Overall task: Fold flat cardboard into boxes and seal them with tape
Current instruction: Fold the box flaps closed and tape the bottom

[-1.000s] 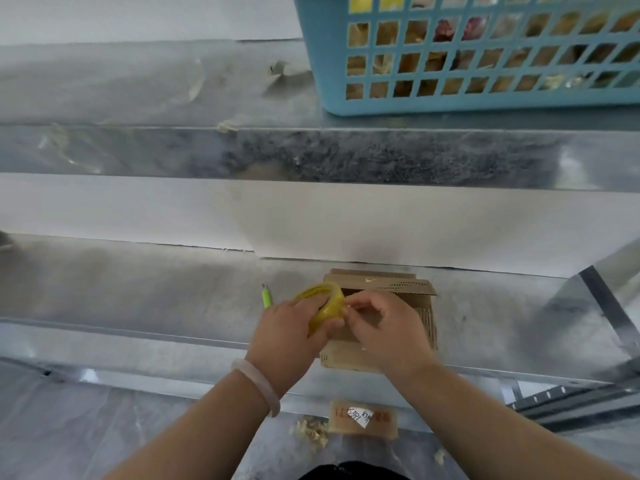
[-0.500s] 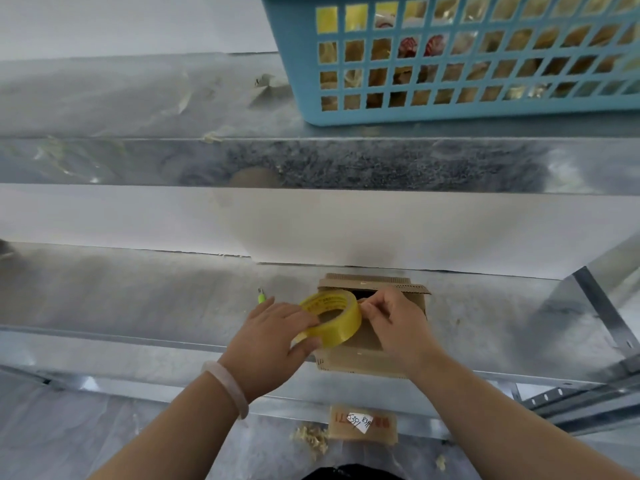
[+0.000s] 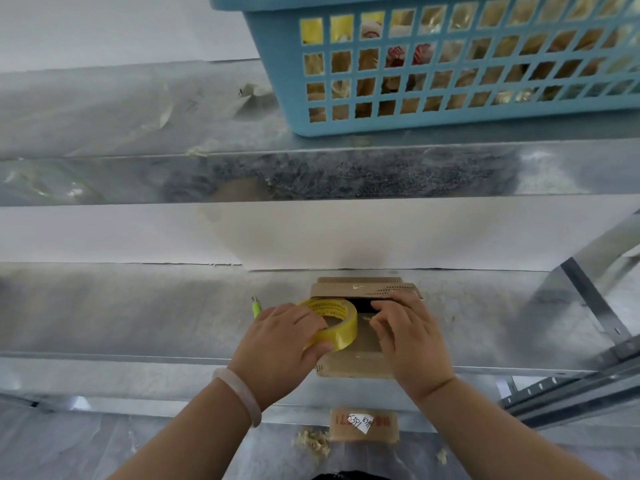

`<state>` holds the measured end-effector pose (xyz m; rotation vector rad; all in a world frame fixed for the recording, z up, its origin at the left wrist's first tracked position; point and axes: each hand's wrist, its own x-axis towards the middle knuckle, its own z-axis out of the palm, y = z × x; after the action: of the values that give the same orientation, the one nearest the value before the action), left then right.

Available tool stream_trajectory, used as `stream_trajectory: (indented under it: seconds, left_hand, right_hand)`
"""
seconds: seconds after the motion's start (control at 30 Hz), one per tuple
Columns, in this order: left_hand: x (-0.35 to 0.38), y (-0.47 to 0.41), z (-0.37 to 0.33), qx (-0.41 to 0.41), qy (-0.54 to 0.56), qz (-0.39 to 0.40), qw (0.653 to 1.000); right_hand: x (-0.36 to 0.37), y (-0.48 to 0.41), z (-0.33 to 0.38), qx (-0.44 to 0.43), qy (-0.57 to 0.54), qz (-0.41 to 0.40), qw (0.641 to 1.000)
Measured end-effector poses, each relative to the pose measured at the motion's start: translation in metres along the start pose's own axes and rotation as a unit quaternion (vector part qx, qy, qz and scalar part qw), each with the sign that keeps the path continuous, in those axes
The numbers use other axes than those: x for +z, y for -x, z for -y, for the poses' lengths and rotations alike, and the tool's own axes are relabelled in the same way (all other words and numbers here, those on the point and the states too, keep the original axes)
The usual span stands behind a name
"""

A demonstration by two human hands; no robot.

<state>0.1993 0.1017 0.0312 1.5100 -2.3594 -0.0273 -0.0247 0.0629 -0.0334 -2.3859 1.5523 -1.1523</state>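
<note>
One blue basket [image 3: 450, 119] at upper right holds what seem to be wrapped packets, blurred behind its lattice; one small cardboard box [image 3: 353, 367] sits low centre on the metal shelf [image 3: 138, 317]; the left hand [image 3: 280, 344] curls round one yellow tape roll [image 3: 341, 332] resting on it; the right hand [image 3: 408, 337] presses the box top with lightly bent fingers; one green pen [image 3: 255, 308] lies just left.

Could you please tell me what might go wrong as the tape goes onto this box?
1. The box sits right at the front edge of the shelf, so pulling on the tape roll held in the left hand could drag it off.
2. A dark gap shows at the flaps just beyond the right hand, which presses on the top. The tape may seal the flaps unevenly.
</note>
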Motion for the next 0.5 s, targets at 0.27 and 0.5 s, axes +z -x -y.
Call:
stream_trajectory:
  seconds: [0.27,0.5]
  left_hand:
    - [-0.013,-0.012,-0.002,0.021,-0.010,0.011,1.000]
    - [-0.026,-0.025,-0.013,-0.035,0.031,0.028,0.999]
  right_hand:
    - [-0.023,-0.014,0.005,0.130,-0.032,0.139,0.981]
    - [-0.039,-0.029,0.007,0.191,-0.079,0.212,0.955]
